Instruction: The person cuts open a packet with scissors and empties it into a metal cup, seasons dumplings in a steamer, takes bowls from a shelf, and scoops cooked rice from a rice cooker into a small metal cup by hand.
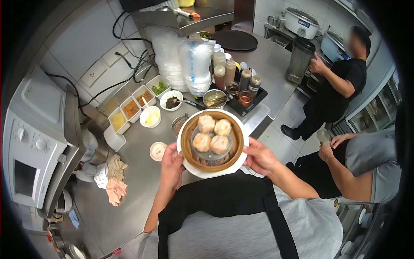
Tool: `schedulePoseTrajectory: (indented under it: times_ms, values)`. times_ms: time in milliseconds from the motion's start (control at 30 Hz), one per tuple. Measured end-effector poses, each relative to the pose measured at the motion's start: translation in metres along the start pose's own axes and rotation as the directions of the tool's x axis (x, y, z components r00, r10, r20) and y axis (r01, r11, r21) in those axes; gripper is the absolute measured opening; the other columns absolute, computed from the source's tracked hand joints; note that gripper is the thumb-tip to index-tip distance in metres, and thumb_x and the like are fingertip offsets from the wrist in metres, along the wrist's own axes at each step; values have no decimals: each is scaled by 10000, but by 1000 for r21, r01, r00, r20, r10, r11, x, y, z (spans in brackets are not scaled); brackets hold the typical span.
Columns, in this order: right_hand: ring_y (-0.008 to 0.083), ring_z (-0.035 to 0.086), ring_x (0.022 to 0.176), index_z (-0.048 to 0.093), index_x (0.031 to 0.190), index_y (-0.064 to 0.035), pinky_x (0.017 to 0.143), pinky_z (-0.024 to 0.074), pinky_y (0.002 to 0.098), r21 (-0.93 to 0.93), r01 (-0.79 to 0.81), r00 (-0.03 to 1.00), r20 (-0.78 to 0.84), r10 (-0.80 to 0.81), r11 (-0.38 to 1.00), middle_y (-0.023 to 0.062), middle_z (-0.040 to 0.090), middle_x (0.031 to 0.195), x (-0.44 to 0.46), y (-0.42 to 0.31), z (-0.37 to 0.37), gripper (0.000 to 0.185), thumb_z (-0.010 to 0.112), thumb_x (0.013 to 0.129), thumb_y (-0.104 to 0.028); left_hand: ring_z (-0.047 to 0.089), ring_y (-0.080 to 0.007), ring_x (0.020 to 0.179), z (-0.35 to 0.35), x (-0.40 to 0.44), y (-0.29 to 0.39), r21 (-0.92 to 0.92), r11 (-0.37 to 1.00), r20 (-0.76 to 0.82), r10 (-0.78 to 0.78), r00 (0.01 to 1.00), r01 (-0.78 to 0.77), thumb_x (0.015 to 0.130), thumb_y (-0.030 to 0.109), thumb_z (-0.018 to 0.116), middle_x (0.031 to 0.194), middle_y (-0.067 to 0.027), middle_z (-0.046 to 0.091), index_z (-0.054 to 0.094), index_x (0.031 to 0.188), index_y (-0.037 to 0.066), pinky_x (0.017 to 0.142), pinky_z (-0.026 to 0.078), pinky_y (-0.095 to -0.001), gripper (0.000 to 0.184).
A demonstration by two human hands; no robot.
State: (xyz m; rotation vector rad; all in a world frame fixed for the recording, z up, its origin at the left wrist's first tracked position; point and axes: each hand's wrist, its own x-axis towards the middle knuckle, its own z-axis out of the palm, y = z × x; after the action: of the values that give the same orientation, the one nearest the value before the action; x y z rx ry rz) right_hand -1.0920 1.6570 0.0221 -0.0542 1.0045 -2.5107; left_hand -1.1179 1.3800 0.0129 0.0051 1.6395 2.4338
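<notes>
A round bamboo steamer sits on a white plate, held up in front of my chest over the steel counter's edge. Several dumplings lie inside it on a round liner. My left hand grips the plate's left rim, thumb on top. On the right side, my right hand pinches the rim in the same way. Just beyond the plate are a bowl of dark topping, a metal bowl with a spoon and a small patterned dish.
Topping containers, sauce bottles in a black tray and stacked plastic lids stand at the back. A microwave and cloths are left. One person holds a blender jug; another sits or stands nearer right.
</notes>
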Motion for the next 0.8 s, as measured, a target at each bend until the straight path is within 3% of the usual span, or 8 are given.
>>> schedulePoseTrajectory:
  times_ms: [33, 133, 233, 300, 433, 533, 667, 800]
  values:
    - [246, 590, 1077, 411, 1303, -13, 916, 503, 424, 9, 20, 1000, -12, -20, 1000, 125, 553, 1225, -2, -11, -1, 374, 468, 945, -104, 632, -188, 924, 9, 1, 10, -2, 1000, 45, 6, 999, -6, 948, 179, 501, 1122, -142, 603, 353, 1310, 51, 759, 539, -310, 412]
    - [264, 592, 1073, 419, 1283, 12, 923, 499, 419, 37, 98, 991, -97, -94, 995, 148, 552, 1222, -2, -46, -1, 361, 457, 948, -114, 620, -249, 993, 34, -1, 36, 19, 993, 53, 115, 992, -116, 947, 145, 477, 1251, -195, 521, 216, 1414, 71, 784, 539, -339, 540]
    - [277, 595, 1064, 424, 1263, 24, 918, 504, 419, 25, 251, 954, -174, -243, 968, 162, 555, 1213, 8, -88, -8, 343, 443, 951, -118, 595, -302, 1045, 35, -6, 43, 73, 974, 47, 212, 976, -215, 945, 202, 489, 1328, -215, 448, 164, 1443, 78, 814, 530, -371, 608]
    - [292, 590, 1068, 412, 1249, 44, 916, 507, 418, -17, 336, 933, -127, -336, 942, 186, 542, 1218, 22, -120, -33, 329, 417, 950, -95, 598, -287, 1036, 33, -12, 44, 158, 953, -36, 266, 963, -258, 936, 254, 512, 1284, -205, 493, 273, 1398, 42, 817, 528, -366, 562]
    - [315, 585, 1056, 383, 1254, 46, 897, 518, 432, -115, 449, 835, -298, -462, 886, 193, 525, 1217, 64, -191, -76, 321, 377, 957, -77, 606, -252, 1018, 34, -12, 33, 226, 907, -227, 404, 886, -355, 935, 278, 523, 1234, -187, 538, 387, 1329, 7, 780, 541, -313, 497]
    - [334, 536, 1127, 309, 1335, 12, 943, 486, 470, -162, 485, 795, -327, -510, 859, 195, 464, 1288, 115, -242, -143, 375, 337, 972, -78, 613, -231, 992, 51, 2, 23, 257, 885, -362, 460, 811, -388, 949, 270, 498, 1210, -175, 554, 400, 1318, 3, 764, 547, -290, 466]
    - [340, 540, 1118, 328, 1325, -13, 921, 497, 483, -142, 497, 764, -395, -509, 856, 187, 452, 1299, 197, -295, -235, 352, 316, 982, -91, 614, -227, 984, 101, 31, 13, 331, 859, -446, 507, 737, -391, 956, 270, 483, 1196, -174, 562, 403, 1311, -2, 777, 543, -294, 454]
    - [323, 610, 981, 382, 1278, -78, 801, 541, 476, -80, 530, 709, -503, -494, 844, 167, 527, 1198, 289, -331, -320, 318, 384, 961, -59, 615, -231, 982, 150, 59, 8, 401, 833, -491, 547, 678, -381, 964, 275, 464, 1169, -183, 569, 396, 1305, -18, 788, 540, -305, 454]
